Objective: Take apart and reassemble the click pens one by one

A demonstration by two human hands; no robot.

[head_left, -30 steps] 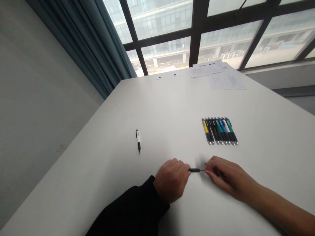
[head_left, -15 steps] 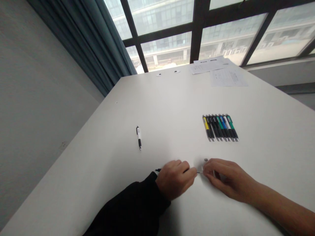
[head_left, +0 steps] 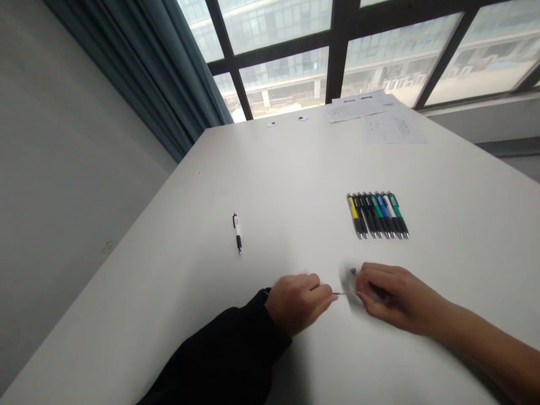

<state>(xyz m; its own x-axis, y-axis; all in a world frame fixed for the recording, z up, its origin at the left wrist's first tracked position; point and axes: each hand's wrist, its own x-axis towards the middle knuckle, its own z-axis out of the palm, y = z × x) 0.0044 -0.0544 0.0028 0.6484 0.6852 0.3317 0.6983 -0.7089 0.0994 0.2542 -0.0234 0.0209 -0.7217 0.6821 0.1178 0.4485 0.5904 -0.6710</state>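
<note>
My left hand (head_left: 299, 302), in a black sleeve, is closed around a pen whose body is mostly hidden under the fingers. A thin refill (head_left: 340, 293) sticks out of this grip to the right. My right hand (head_left: 390, 292) is just right of the refill's end, thumb and fingertips pinched together. Blur and the fingers hide what it holds, if anything. A small silvery metal piece (head_left: 353, 271), like a pen tip, lies on the table by the right fingertips.
A row of several pens (head_left: 377, 215) in yellow, black, green, blue and white lies beyond my right hand on the white table (head_left: 278, 174). One white pen (head_left: 237, 233) lies apart at left. Papers (head_left: 392, 126) are at the far edge by the window.
My right hand has drawn back slightly to the right, widening the gap to my left hand. The left hand keeps its hold, with the refill still sticking out.
</note>
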